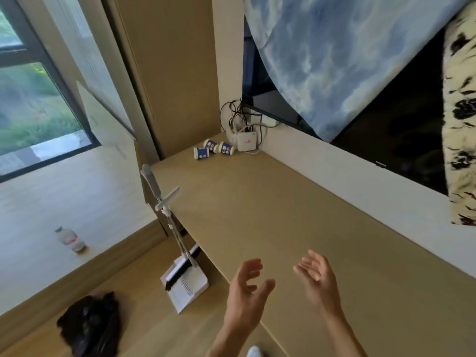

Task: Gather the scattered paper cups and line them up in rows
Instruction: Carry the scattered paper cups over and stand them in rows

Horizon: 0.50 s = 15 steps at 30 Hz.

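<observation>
Left hand [246, 284]: I am holding it empty, fingers loosely curled, over the near edge of the tan counter [270, 217].
Right hand [318, 275]: I am holding it empty too, palm spread.
Paper cups [213, 148]: three are lying tipped in the far corner, just beside the white router [247, 141].
Reach: I am judging it long; lean in, avoiding the cables [237, 112], and stand each cup upright.

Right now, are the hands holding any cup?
No. The left hand and right hand are open and empty; the three paper cups lie far off in the counter's corner.
</observation>
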Motion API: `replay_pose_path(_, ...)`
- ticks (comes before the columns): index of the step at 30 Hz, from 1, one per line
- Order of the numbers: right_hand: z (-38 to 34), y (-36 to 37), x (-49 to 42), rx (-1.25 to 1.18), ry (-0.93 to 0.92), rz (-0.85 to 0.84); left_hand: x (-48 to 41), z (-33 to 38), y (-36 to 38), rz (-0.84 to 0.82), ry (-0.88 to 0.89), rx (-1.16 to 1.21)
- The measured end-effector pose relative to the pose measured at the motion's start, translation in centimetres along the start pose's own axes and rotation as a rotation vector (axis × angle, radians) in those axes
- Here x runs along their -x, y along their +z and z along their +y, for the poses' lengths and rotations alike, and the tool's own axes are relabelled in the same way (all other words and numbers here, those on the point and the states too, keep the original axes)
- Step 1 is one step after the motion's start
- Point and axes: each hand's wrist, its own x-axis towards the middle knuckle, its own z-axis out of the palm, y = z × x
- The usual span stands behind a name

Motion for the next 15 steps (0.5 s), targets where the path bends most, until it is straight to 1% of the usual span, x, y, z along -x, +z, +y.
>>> replay_pose_path(3,-0.2,2.2,-4.2,0.013,0.012,-0.023,-3.8,0.2,-1.3,0.033,-0.017,-0.017)
replay_pose_path(9,-1.7,7.6,-11.3,0.054,0.050,-0.137,-12.0,0.7,-4.5,0.120,-0.105,-0.001)
replay_pose_path(15,-3.3,13.2,-17.9,0.158,0.040,-0.219,-22.5,1.4,-7.9,0.144,-0.159,0.040)
